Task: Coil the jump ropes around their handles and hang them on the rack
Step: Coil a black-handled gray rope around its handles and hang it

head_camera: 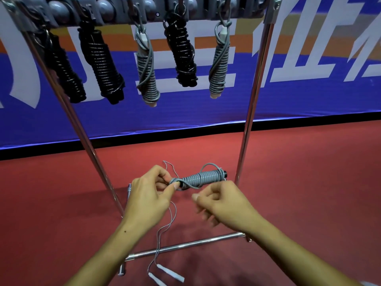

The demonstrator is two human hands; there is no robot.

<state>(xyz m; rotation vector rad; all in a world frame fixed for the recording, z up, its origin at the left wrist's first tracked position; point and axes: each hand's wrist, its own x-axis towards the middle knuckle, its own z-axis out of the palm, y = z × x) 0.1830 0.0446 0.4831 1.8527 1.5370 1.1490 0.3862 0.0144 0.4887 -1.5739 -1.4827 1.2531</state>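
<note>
My left hand (pixel 148 195) pinches the left end of a coiled grey jump rope (pixel 203 177), held level above the red floor, its black handle tip pointing right. A loose strand loops across the coil's near side. My right hand (pixel 220 205) hovers just below and right of the coil, fingers loosely curled and blurred, holding nothing I can see. Above, the rack's hook bar (pixel 156 11) carries three black coiled ropes (pixel 181 50) and two grey ones (pixel 146 67).
A thin grey cord (pixel 162 230) with two white handles (pixel 165 274) lies on the floor under my hands and crosses the rack's chrome base bar (pixel 195 243). Chrome posts (pixel 252 104) rise left and right. A blue banner wall stands behind.
</note>
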